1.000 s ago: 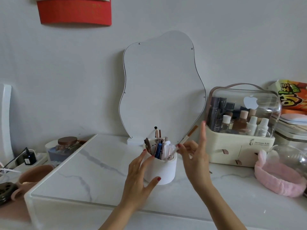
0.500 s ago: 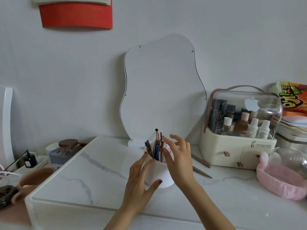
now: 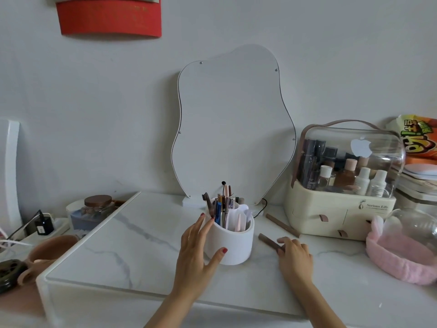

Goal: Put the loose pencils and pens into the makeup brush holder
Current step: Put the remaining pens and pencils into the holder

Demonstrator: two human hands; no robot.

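The white makeup brush holder [image 3: 233,245] stands mid-table with several pens and brushes [image 3: 222,209] upright inside. My left hand [image 3: 194,254] rests against its left side, fingers straight and thumb on the front wall. Two brown pencils lie on the marble to its right. My right hand [image 3: 295,256] lies palm down with fingertips curled over the near end of the closer brown pencil [image 3: 267,240]. The farther brown pencil [image 3: 282,224] lies untouched by the organizer.
A wavy mirror [image 3: 231,129] leans on the wall behind the holder. A cream cosmetics organizer [image 3: 340,209] with bottles stands at right, a pink headband [image 3: 399,259] and glass dome [image 3: 416,223] beyond it. A brown-lidded jar [image 3: 98,205] sits left of the marble top [image 3: 142,245].
My right hand put a pencil into the holder, then moved right and down to the closer brown pencil on the table. My left hand stayed against the holder.
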